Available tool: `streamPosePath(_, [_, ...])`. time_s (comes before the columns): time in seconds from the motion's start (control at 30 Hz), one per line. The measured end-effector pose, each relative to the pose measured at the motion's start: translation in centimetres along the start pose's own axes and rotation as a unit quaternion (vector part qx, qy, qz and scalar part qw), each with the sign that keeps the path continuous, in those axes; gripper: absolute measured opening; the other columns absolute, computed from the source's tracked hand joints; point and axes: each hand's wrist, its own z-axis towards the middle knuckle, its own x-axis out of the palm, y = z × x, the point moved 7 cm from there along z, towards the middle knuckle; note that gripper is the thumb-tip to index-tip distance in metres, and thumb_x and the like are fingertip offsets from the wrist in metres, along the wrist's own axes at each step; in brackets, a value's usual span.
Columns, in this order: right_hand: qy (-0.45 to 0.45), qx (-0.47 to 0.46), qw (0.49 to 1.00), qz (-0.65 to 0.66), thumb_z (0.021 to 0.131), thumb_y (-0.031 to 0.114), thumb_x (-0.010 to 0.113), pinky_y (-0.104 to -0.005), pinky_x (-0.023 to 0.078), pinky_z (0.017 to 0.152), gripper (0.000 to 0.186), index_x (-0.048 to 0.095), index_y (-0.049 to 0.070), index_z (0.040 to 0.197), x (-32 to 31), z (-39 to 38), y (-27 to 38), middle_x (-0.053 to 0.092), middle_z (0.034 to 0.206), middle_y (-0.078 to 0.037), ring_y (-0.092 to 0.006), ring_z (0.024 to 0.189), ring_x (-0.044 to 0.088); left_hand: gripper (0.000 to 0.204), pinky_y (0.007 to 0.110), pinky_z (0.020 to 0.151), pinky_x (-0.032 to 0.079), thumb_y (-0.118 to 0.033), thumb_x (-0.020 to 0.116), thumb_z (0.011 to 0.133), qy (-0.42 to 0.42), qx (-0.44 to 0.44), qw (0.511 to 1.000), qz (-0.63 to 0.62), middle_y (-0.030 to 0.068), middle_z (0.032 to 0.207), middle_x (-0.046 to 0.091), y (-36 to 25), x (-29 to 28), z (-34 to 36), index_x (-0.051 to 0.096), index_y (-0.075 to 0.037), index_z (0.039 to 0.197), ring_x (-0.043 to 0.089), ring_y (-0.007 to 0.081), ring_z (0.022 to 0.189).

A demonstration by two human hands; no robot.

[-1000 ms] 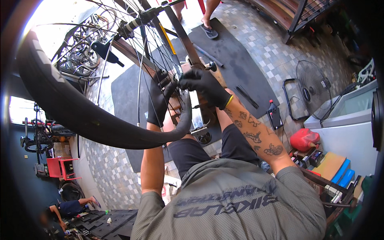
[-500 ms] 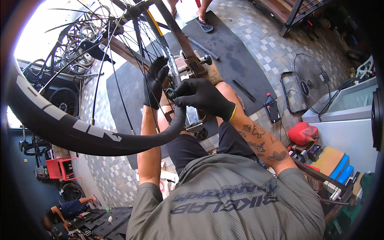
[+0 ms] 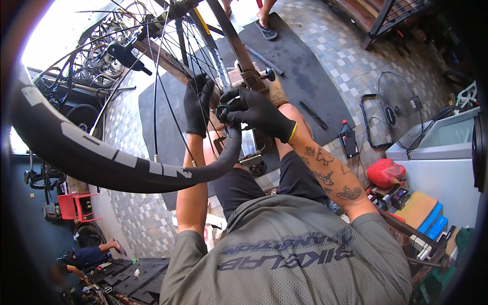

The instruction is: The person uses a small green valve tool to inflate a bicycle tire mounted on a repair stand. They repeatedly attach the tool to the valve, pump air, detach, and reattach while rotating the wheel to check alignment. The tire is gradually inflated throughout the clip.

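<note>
A bicycle wheel with a wide black rim (image 3: 117, 165) and grey lettering is mounted in a truing stand (image 3: 250, 79). My right hand (image 3: 262, 116), in a black glove with a yellow cuff edge, pinches a small, round, dark green spoke wrench (image 3: 221, 113) at the spokes, just above the rim's near right part. My left hand (image 3: 197, 107), also black-gloved, is among the thin black spokes (image 3: 161, 76), left of the wrench. Its fingers are loosely bent and apart, partly crossed by spokes, with nothing visible in them.
A dark mat (image 3: 305, 66) lies on the tiled floor beneath the stand. To the right are a floor fan (image 3: 399, 109), a dark bottle (image 3: 344, 127), a phone (image 3: 349, 144) and a red jug (image 3: 385, 173). One person's feet show ahead; another person bends at lower left.
The wheel has turned, its lettering shifting right along the rim toward my hands. The spoke wrench and my right hand have shifted slightly; my left fingers are more bent.
</note>
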Motion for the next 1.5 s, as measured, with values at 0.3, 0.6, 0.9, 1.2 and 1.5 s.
streamPosePath(0.3, [0.073,0.067,0.99,0.097,0.088,0.008,0.073,-0.0295,0.053,0.088,0.043,0.054,0.0,0.126,0.2,1.8,-3.0,0.069,0.109,-0.01,-0.0142,0.101,0.066,0.029,0.027,0.079,0.049,-0.016,0.07,0.099,0.17,-0.076,0.972,-0.141,0.0037,0.1,0.067,-1.9,-0.7,-5.9,0.064,0.002,0.121,0.06,0.0112,0.086])
streamPosePath(0.6, [0.101,0.041,0.993,0.048,0.085,0.011,0.068,-0.029,0.055,0.082,0.046,0.054,-0.004,0.126,0.3,1.6,-1.5,0.067,0.108,-0.01,-0.0151,0.096,0.066,0.031,0.03,0.088,0.052,-0.013,0.074,0.094,0.243,-0.082,0.96,-0.11,0.0091,0.108,0.072,-2.9,0.4,-5.1,0.065,0.004,0.118,0.066,0.015,0.096])
streamPosePath(0.9, [0.019,-0.011,0.999,-0.045,0.088,0.01,0.07,-0.0267,0.056,0.075,0.047,0.057,-0.001,0.131,0.0,-0.2,0.2,0.07,0.104,-0.007,-0.0134,0.088,0.068,0.031,0.032,0.057,0.045,-0.025,0.077,0.092,0.082,0.006,0.976,0.201,0.0081,0.066,0.064,-7.2,1.1,-5.0,0.066,0.002,0.081,0.06,0.012,0.063])
streamPosePath(1.2, [0.066,0.034,0.996,0.039,0.093,0.021,0.073,-0.0252,0.055,0.075,0.037,0.063,-0.001,0.122,0.3,1.1,-1.4,0.072,0.1,-0.004,-0.0094,0.088,0.068,0.028,0.033,0.065,0.048,-0.025,0.076,0.093,0.136,-0.041,0.977,0.157,0.0087,0.078,0.068,-7.1,0.7,-4.8,0.068,0.001,0.093,0.063,0.0131,0.073])
streamPosePath(1.5, [0.123,0.102,0.987,0.023,0.091,0.018,0.072,-0.0234,0.048,0.067,0.033,0.064,0.001,0.119,0.2,1.6,-1.5,0.068,0.095,-0.001,-0.0061,0.079,0.061,0.035,0.031,0.094,0.052,-0.011,0.076,0.092,0.301,-0.078,0.948,-0.07,0.0101,0.114,0.073,-4.2,0.6,-4.3,0.068,0.003,0.123,0.068,0.0164,0.104])
